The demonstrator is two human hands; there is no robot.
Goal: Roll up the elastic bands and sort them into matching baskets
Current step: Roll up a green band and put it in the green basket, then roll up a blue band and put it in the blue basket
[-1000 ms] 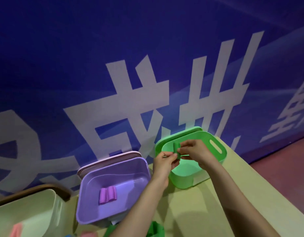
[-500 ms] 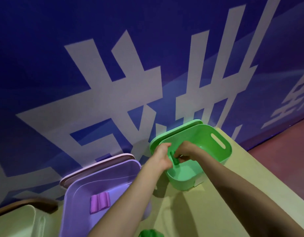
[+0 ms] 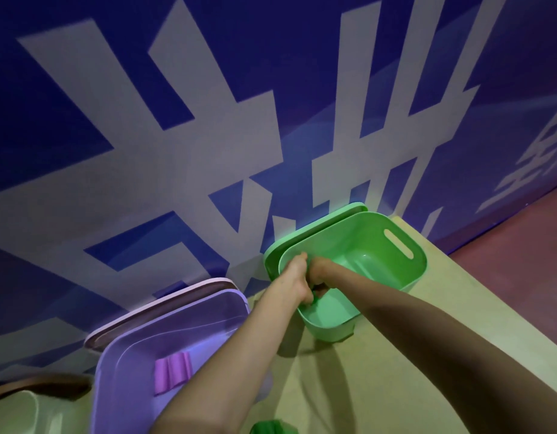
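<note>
While both arms reach into the green basket [image 3: 418, 255], the left hand [image 3: 297, 278] and right hand [image 3: 321, 272] touch each other just inside its near-left rim, fingers curled. What lies between them is hidden, so it cannot be told whether either grip is clamped on a band. The basket stands near the table's [image 3: 380, 386] far right corner, with table surface showing along its right and near sides, and a purple band [image 3: 172, 372] lies in the purple basket [image 3: 123, 349], well apart to the left.
</note>
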